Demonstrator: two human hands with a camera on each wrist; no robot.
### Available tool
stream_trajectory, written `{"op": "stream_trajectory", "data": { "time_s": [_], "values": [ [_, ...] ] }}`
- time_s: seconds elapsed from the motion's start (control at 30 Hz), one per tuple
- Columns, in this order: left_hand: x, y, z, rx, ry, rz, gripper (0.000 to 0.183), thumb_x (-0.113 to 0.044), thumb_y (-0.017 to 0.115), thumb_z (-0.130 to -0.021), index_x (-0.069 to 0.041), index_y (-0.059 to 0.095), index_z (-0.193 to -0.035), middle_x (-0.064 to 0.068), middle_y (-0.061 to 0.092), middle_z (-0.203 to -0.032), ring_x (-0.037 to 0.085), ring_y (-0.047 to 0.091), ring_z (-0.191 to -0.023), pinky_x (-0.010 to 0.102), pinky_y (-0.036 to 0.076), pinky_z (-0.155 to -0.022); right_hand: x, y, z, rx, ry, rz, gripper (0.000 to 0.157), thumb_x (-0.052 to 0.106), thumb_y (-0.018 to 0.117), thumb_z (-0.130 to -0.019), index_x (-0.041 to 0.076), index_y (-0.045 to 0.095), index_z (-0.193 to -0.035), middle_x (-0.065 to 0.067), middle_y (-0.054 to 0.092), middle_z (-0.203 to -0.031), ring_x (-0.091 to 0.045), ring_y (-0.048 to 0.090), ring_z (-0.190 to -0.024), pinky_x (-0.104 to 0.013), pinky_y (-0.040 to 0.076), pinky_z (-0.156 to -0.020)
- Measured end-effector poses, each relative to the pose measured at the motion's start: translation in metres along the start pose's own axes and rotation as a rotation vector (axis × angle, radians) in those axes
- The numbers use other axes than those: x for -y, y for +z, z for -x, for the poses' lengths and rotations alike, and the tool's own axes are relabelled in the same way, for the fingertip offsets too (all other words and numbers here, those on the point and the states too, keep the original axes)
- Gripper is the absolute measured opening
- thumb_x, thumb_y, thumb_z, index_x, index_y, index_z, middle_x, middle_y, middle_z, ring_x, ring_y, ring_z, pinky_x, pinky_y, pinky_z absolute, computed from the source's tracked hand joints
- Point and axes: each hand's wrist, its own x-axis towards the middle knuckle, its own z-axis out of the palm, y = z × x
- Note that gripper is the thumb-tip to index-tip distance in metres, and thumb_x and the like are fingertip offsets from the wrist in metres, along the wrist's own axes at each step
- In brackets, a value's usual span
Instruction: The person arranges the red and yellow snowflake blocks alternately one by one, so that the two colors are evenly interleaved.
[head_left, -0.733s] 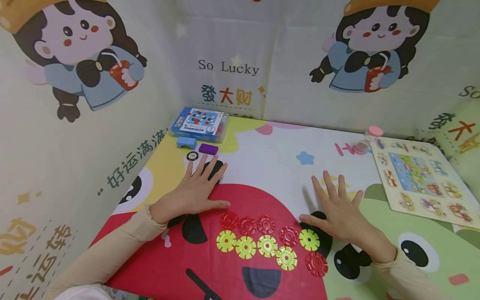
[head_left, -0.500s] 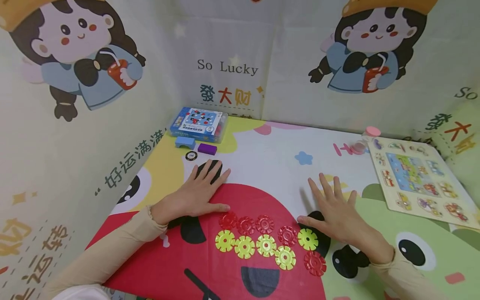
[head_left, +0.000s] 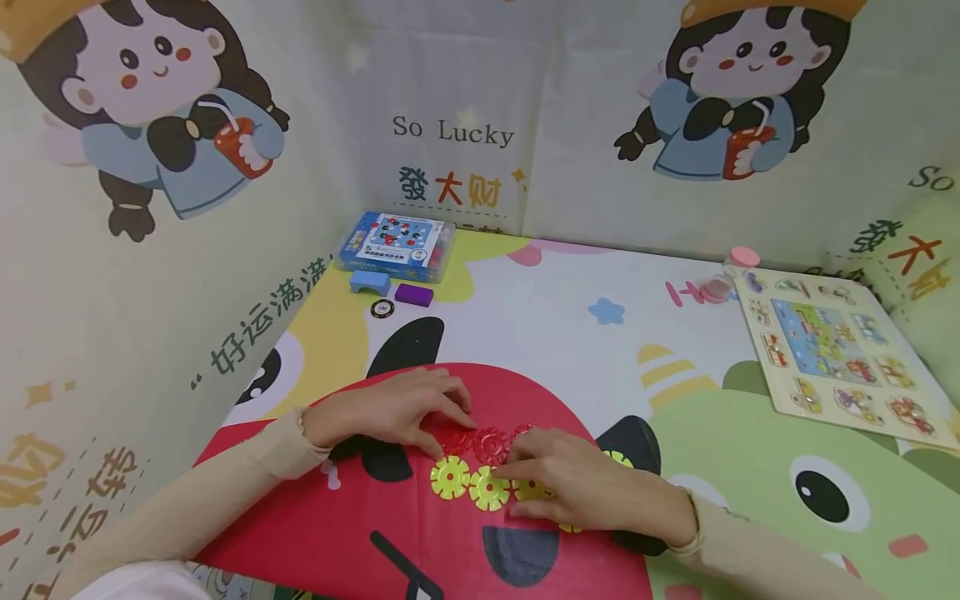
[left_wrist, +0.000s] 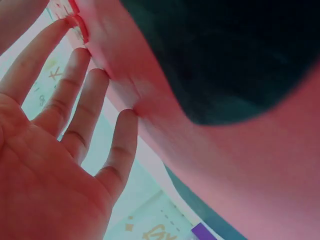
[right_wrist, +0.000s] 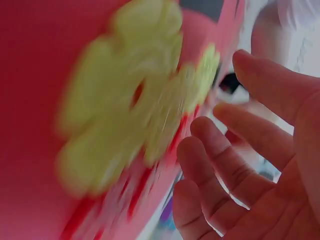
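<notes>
Several notched plastic interlocking discs lie flat on the red part of the printed tablecloth. Red discs form the back row, and yellow discs the front row. My left hand is at the left end of the red row; in the left wrist view its index fingertip meets a red disc's edge, fingers nearly straight. From the right, my right hand reaches over the rows and hides several discs. Its loosely bent fingers are beside a blurred yellow disc, with nothing pinched between them.
At the back left sit a blue-labelled plastic box, a blue arch block, a purple block and a black-and-white chip. Back right holds a pink-lidded jar and a wooden puzzle board. Fabric walls surround the table.
Both hands were spread flat on either side of the discs. The left has drawn back toward the row with its fingers together; the right has swung left over the discs.
</notes>
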Motion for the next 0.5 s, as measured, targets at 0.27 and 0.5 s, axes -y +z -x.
{"op": "stream_trajectory", "data": {
  "time_s": [0.27, 0.5],
  "values": [
    [0.005, 0.0, -0.008, 0.003, 0.011, -0.018, 0.05, -0.051, 0.076, -0.071, -0.039, 0.063, -0.118, -0.013, 0.053, -0.109, -0.002, 0.046, -0.103, 0.03, 0.041, -0.089, 0.006, 0.007, -0.03, 0.065, -0.055, 0.033, 0.045, 0.049, 0.071, -0.078, 0.028, 0.065, -0.119, 0.01, 0.055, -0.1, 0.001, 0.048, -0.089, -0.017, 0.047, -0.075],
    [0.005, 0.0, -0.012, 0.033, -0.029, 0.065, 0.049, -0.046, 0.079, -0.069, -0.031, 0.061, -0.112, -0.013, 0.053, -0.11, -0.002, 0.046, -0.105, 0.027, 0.045, -0.091, 0.002, 0.008, -0.026, 0.094, -0.018, 0.025, 0.049, 0.049, 0.074, -0.075, 0.028, 0.066, -0.118, 0.009, 0.053, -0.097, 0.001, 0.046, -0.085, -0.013, 0.045, -0.07]
  ]
}}
